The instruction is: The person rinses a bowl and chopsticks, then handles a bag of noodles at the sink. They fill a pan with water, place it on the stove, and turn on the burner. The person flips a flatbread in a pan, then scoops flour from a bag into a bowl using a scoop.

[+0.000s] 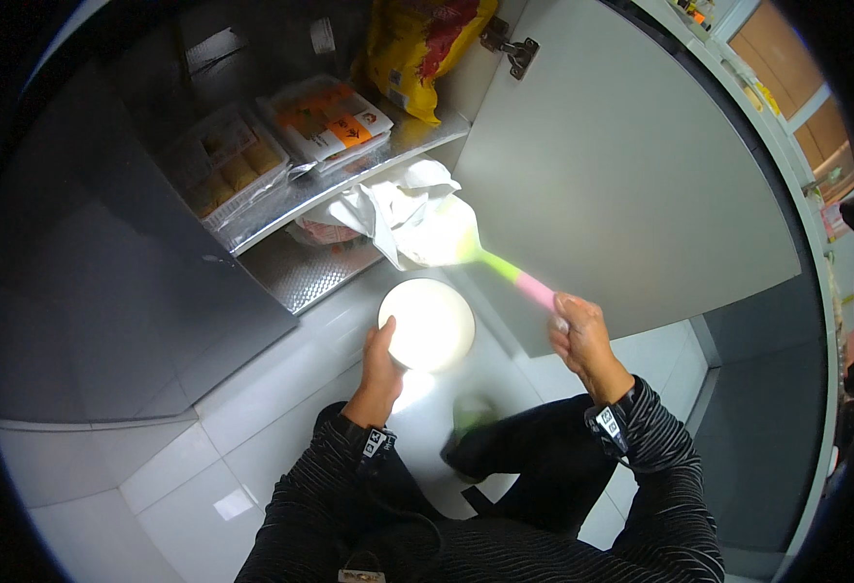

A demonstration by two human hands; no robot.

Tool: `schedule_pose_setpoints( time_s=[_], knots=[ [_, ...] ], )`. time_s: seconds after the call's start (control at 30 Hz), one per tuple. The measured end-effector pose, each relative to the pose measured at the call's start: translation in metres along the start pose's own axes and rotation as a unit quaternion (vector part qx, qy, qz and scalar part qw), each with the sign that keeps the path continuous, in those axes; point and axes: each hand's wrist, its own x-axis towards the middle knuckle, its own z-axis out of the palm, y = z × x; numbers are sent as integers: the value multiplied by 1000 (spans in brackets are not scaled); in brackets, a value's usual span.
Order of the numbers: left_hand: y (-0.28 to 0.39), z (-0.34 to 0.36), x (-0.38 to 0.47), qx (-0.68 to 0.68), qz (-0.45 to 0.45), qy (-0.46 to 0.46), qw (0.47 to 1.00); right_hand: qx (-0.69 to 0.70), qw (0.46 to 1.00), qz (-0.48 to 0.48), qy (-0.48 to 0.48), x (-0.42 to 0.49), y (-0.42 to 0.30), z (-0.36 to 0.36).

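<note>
My left hand (381, 372) grips the left rim of a round white bowl (428, 324). Glare washes out the bowl's inside, so I cannot tell what it holds. My right hand (580, 335) is closed around the pink end of a long handle, which turns light green towards the head. This scoop-like utensil (498, 265) has a pale head at the mouth of a crumpled white bag (398, 204) in the lower part of the cabinet, beyond the bowl. Strong light hides where the head ends and the bag begins.
On the metal-lined cabinet shelf (267, 218) sit two clear plastic food packs (230, 164) and a yellow bag (423, 58). The open cabinet door (631, 175) stands to the right. A dark closed door (121, 277) is at left, above white floor tiles (186, 495).
</note>
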Motion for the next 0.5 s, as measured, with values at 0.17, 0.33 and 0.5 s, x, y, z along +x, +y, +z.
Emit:
schedule_pose_setpoints(
  time_s=[0.17,0.33,0.5],
  knots=[
    [-3,9,-8,-13,-14,0,1000,-1,1000,-14,-24,-46,9,-24],
    [6,29,-22,-68,-3,-52,996,-94,993,-72,-28,-81,13,-37],
    [24,47,-33,-89,16,-57,994,-192,968,-160,-24,-94,8,-43]
  ],
)
